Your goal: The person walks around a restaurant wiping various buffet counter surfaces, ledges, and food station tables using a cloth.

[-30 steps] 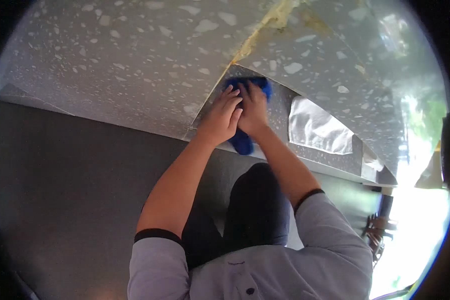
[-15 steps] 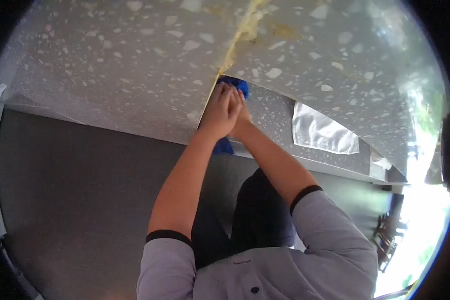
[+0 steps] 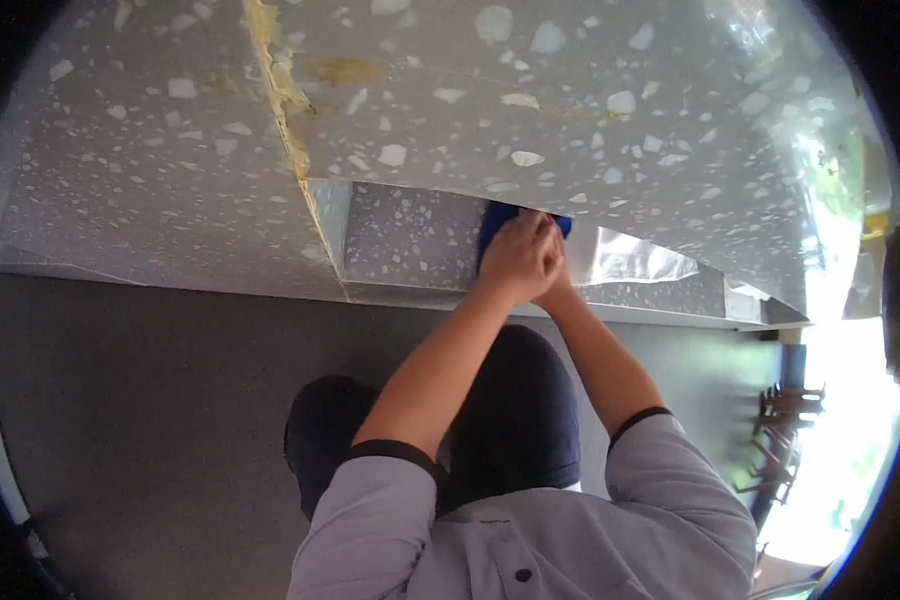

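Blue fabric cloth [image 3: 496, 222] shifted from left corner of speckled grey stone shelf [image 3: 410, 232] to beside flat white cloth [image 3: 645, 258]. Left hand [image 3: 518, 260] overlaps right hand [image 3: 557, 268] on the blue; can't tell finger closure. Even pressure suits, white unsnagged.

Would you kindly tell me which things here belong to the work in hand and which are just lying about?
In the work:
blue cloth, under the hands
left hand and right hand, overlapping
shelf, beneath the cloth

Apparently just about:
white sheet, untouched on the shelf
brown furniture, far right
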The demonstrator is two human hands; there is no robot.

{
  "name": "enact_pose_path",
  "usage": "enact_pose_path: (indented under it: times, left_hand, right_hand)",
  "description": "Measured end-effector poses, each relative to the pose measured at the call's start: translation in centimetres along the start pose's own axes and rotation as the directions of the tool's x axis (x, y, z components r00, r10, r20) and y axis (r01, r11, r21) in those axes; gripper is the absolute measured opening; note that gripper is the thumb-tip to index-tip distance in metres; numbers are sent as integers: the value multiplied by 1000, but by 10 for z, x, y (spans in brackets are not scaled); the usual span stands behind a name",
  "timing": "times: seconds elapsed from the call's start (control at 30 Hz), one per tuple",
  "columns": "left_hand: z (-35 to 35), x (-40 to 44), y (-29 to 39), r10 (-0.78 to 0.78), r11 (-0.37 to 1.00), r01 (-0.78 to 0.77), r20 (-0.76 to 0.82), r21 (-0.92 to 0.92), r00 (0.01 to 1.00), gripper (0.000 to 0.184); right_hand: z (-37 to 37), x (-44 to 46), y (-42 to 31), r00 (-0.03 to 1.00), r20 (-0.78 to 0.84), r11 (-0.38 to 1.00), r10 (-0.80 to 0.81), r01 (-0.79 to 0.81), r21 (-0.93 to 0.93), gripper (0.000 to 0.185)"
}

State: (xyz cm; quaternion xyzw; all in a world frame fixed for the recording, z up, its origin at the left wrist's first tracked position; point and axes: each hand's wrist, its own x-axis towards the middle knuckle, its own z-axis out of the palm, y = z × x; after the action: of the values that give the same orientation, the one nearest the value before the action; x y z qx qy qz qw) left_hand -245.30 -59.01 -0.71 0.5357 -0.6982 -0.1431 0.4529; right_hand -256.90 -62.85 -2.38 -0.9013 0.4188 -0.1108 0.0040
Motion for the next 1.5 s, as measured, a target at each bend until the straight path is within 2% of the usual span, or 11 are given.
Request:
enact_pose_path:
  times: [0.13,0.43,0.57,0.67,0.7,0.73,0.93,1.1,1.23,1.33,1.5]
  left_hand:
    - [21,-19,9,85,996,-85,-7,40,996,52]
    - [-78,-29,-41,-84,994,84,-10,68,996,51]
    - [-69,-6,-59,-90,981,110,-131,157,987,45]
    - [-47,9,-45,-128,991,128,-9,39,992,42]
    - [-37,12,-35,-128,992,129,29,-15,991,42]
    - [-28,15,-25,-125,989,130,65,-71,990,42]
    - [-4,-36,-4,90,996,-90,-7,-23,996,51]
    - [-51,-17,-31,47,997,-49,-28,-64,998,41]
    - [-116,2,-53,-343,939,341,260,55,903,42]
    - [-119,-31,-90,-106,973,107,-15,203,994,53]
    - [-99,-32,-64,-175,925,208,-130,318,976,75]
  right_hand:
    - [4,-32,-9,995,-37,995,97,-97,-22,80]
    - [16,31,-84,1000,29,998,-6,4,57,74]
    - [0,72,-78,876,482,999,9,-25,27,66]
    - [9,53,-41,964,265,998,29,-42,42,65]
    - [34,39,-18,997,-68,996,-47,51,67,64]
    - [35,23,-9,992,-123,998,-36,42,52,65]
    - [13,-35,-38,991,-27,991,129,-130,-28,68]
    - [21,19,-61,995,53,997,83,-83,0,72]
    - [36,78,-94,985,173,1000,29,-29,1,74]
    - [37,82,-118,998,56,1000,-18,17,21,78]
    - [11,56,-108,996,47,981,-71,62,182,77]
